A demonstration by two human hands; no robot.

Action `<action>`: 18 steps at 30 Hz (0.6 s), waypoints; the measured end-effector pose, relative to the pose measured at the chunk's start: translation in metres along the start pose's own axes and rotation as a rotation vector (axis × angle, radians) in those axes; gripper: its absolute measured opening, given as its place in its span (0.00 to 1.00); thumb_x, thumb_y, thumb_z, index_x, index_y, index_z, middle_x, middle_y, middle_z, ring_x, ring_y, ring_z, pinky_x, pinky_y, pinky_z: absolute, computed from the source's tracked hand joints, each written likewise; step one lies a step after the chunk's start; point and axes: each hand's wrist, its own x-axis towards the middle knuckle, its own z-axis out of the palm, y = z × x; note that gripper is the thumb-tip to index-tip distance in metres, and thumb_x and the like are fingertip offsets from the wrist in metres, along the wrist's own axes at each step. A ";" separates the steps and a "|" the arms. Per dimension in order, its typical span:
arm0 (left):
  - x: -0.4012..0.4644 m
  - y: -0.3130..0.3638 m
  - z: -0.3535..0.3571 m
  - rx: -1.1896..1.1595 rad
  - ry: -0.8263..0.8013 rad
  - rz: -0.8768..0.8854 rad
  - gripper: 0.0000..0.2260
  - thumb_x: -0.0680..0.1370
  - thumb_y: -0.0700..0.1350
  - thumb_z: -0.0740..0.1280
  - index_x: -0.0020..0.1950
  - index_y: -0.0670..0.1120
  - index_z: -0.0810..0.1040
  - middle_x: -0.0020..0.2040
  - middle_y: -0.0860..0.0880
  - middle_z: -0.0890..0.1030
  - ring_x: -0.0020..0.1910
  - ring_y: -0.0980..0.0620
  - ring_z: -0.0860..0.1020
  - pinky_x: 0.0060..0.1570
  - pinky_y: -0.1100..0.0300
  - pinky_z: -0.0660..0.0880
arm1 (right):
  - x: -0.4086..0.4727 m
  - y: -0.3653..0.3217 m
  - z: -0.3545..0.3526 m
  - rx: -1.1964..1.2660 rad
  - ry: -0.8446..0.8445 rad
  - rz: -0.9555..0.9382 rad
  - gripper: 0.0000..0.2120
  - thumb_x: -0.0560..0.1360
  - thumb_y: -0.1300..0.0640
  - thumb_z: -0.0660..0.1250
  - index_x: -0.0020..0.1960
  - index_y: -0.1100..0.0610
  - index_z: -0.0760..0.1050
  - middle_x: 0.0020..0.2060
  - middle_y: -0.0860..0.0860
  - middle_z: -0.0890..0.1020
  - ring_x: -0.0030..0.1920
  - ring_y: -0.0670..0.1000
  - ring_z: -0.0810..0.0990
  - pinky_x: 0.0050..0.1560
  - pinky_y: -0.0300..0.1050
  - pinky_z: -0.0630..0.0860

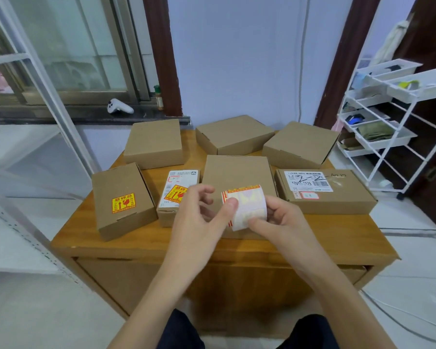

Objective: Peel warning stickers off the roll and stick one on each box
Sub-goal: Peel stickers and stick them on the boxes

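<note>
Seven cardboard boxes lie on the wooden table [91,238]; a white rack [388,117] stands far right. Yellow warning stickers already sit on the near-left box [122,200] and the small box [176,195] beside it. Over the middle box [237,172], the right hand [285,217] grips the sticker roll [247,207] while the left hand [202,212] pinches its edge with the thumb.

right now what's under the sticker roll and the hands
A plain brown cardboard box on the wooden table; no warning sticker shows on its visible top. The white sticker roll and both hands cover its near part.
</note>
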 end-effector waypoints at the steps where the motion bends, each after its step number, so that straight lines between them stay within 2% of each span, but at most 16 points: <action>1: 0.000 0.000 0.002 0.004 0.007 0.012 0.16 0.70 0.64 0.67 0.48 0.53 0.74 0.42 0.54 0.77 0.39 0.57 0.75 0.34 0.66 0.73 | -0.001 0.000 -0.002 -0.004 0.005 -0.007 0.21 0.72 0.72 0.65 0.51 0.47 0.80 0.48 0.46 0.86 0.48 0.44 0.84 0.48 0.36 0.79; 3: 0.000 0.004 0.006 -0.028 -0.055 0.051 0.17 0.71 0.63 0.67 0.39 0.49 0.76 0.35 0.51 0.76 0.33 0.58 0.71 0.32 0.67 0.68 | -0.005 -0.001 -0.006 0.007 0.013 -0.011 0.22 0.72 0.73 0.65 0.51 0.47 0.80 0.47 0.44 0.86 0.48 0.44 0.84 0.47 0.35 0.78; 4: -0.001 0.007 0.008 -0.070 -0.097 0.058 0.17 0.72 0.62 0.67 0.39 0.49 0.78 0.34 0.51 0.77 0.33 0.59 0.72 0.32 0.68 0.68 | -0.006 -0.001 -0.008 0.011 0.012 -0.009 0.22 0.72 0.73 0.65 0.51 0.48 0.80 0.46 0.44 0.87 0.48 0.43 0.84 0.46 0.34 0.78; 6: -0.004 0.014 0.011 -0.184 -0.170 0.027 0.12 0.74 0.57 0.67 0.46 0.49 0.82 0.39 0.52 0.82 0.38 0.58 0.77 0.37 0.68 0.73 | -0.010 -0.001 -0.012 0.036 0.014 -0.004 0.19 0.72 0.72 0.66 0.52 0.50 0.81 0.46 0.45 0.87 0.47 0.43 0.84 0.45 0.34 0.78; 8: -0.007 0.018 0.015 -0.275 -0.234 -0.036 0.08 0.76 0.50 0.67 0.53 0.50 0.82 0.46 0.52 0.84 0.46 0.55 0.81 0.46 0.64 0.78 | -0.013 0.000 -0.017 0.077 0.029 0.013 0.13 0.72 0.63 0.66 0.54 0.53 0.81 0.47 0.48 0.86 0.48 0.45 0.83 0.45 0.35 0.78; 10: -0.010 0.019 0.019 -0.313 -0.280 -0.067 0.08 0.76 0.46 0.68 0.54 0.51 0.81 0.48 0.52 0.84 0.49 0.54 0.81 0.49 0.59 0.79 | -0.015 0.000 -0.021 0.085 0.063 0.026 0.12 0.73 0.57 0.66 0.55 0.55 0.81 0.46 0.49 0.86 0.46 0.44 0.83 0.44 0.35 0.77; 13: -0.014 0.024 0.024 -0.330 -0.302 -0.066 0.09 0.76 0.43 0.69 0.55 0.51 0.80 0.48 0.51 0.84 0.49 0.52 0.80 0.49 0.59 0.78 | -0.016 -0.001 -0.027 0.060 0.113 0.021 0.09 0.76 0.59 0.65 0.52 0.55 0.82 0.44 0.50 0.86 0.43 0.43 0.81 0.42 0.36 0.76; 18: -0.013 0.027 0.028 -0.314 -0.351 -0.032 0.10 0.75 0.42 0.70 0.56 0.51 0.79 0.48 0.51 0.84 0.49 0.52 0.80 0.47 0.62 0.78 | -0.020 -0.002 -0.035 0.022 0.143 0.032 0.07 0.75 0.57 0.67 0.50 0.53 0.83 0.44 0.48 0.86 0.43 0.41 0.82 0.42 0.34 0.77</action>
